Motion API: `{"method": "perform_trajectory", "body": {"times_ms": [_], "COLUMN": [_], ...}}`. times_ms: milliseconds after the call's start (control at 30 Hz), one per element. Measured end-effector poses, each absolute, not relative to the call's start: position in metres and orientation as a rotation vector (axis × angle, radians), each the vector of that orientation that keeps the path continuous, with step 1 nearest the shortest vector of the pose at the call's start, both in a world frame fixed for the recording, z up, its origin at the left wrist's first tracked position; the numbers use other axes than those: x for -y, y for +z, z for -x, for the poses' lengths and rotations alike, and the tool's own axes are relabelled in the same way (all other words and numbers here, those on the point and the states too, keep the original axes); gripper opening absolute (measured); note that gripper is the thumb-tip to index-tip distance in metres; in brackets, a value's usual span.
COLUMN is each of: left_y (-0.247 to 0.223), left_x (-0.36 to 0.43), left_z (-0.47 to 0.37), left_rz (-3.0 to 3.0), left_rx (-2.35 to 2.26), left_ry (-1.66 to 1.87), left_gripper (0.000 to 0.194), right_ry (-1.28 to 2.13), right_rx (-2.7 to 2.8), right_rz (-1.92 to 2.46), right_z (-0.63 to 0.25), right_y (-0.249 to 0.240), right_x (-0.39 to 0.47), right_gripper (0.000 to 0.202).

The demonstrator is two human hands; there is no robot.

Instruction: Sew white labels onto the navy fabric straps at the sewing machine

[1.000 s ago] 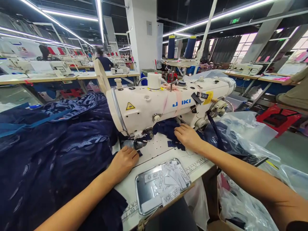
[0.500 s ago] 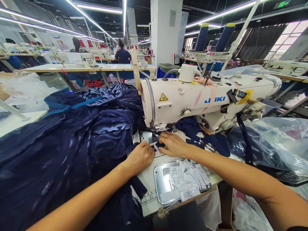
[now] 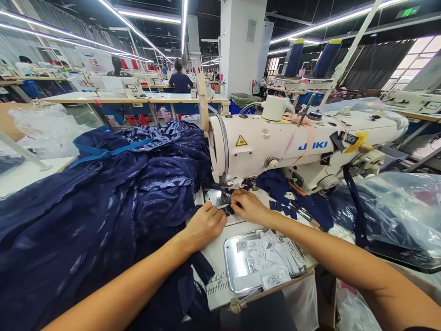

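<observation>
A white sewing machine (image 3: 268, 147) stands before me, its needle area just beyond my fingertips. My left hand (image 3: 207, 224) is closed on navy fabric at the front of the metal needle plate (image 3: 214, 196). Close by on the right, my right hand (image 3: 251, 208) has its fingers pinched together beside the presser foot, on a small navy fabric piece (image 3: 228, 210) that they partly cover. A large heap of navy patterned garment (image 3: 144, 193) spreads left of the machine and under my left forearm. Below my hands lies a metal tray (image 3: 231, 257) of white printed labels (image 3: 275, 277).
Small navy fabric cuttings (image 3: 282, 208) and metal scissors or tweezers (image 3: 305, 214) lie right of my right hand. A clear plastic bag (image 3: 396, 207) sits farther right. Navy thread cones (image 3: 327, 57) stand behind the machine. A person (image 3: 179, 79) sits at a far table.
My right hand's fingers have drawn together beside the presser foot, where the thumb stood apart before. My left hand stays closed in nearly the same place. The whole view has shifted slightly.
</observation>
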State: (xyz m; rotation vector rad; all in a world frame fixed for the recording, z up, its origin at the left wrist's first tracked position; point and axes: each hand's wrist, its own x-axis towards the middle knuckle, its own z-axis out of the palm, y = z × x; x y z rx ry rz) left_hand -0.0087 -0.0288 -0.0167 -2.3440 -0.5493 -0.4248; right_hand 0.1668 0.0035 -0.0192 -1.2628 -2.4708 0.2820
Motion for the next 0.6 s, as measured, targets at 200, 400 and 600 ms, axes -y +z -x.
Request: {"method": "perform_trajectory", "body": {"times_ms": [200,400,600], "left_y": [-0.0155,-0.0148,-0.0147], "left_x": [0.0267,0.0244,0.0255], "left_z": [0.0042,0.0000,-0.0015], "left_rz": [2.309,2.349,2.375], "left_rx": [0.538,0.544,0.579], "left_ry": [-0.396,-0.350,-0.322], "left_gripper": [0.019,0.022,0.021], "right_ry": [0.411,0.387,0.398], "right_rx": [2.393,2.391,2.335], "right_rz": [1.243,1.226,1.196], "right_z": [-0.1650,-0.1651,-0.1667], "right_y": [-0.0219,-0.0207,-0.0228], "right_x": [-0.0057,-0.0036,-0.0030], "right_gripper": [0.013,0.013,0.011]}}
